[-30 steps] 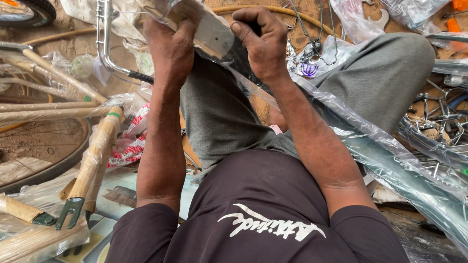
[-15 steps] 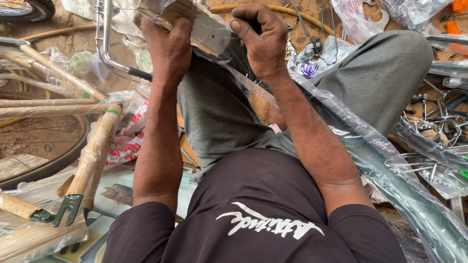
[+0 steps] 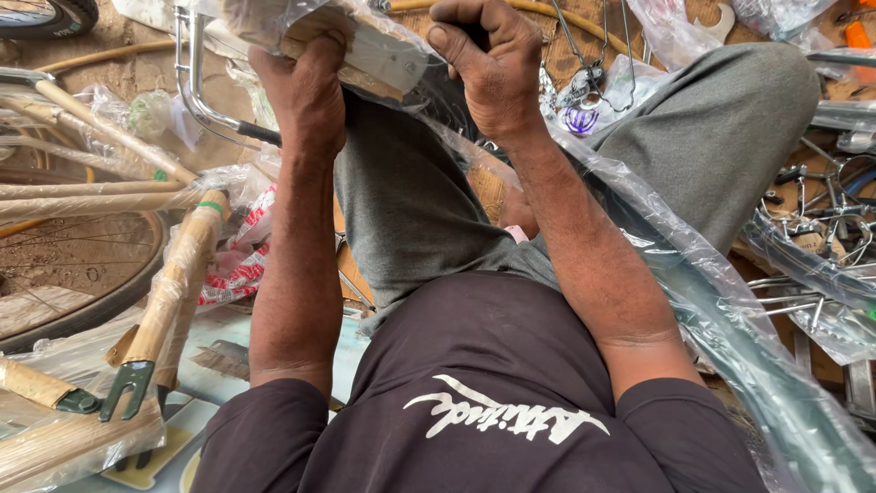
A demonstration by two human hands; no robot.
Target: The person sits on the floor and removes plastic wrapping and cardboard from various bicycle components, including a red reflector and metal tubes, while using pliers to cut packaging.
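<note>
Left hand [image 3: 306, 87] grips wrapped bundle [image 3: 365, 46]; right hand [image 3: 488, 64] fisted on plastic wrap [image 3: 693, 301]. Judgement: keep bundle steady on knee, pull wrap evenly, clear of frame [image 3: 164, 301].

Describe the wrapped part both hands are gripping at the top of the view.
The plastic-wrapped part is a pale, cardboard-coloured piece under crinkled clear film. It lies tilted at the top of the view, above the grey-trousered knee, its upper end cut off by the frame. The left hand clasps it from below; the right hand is fisted at its right end.
</note>
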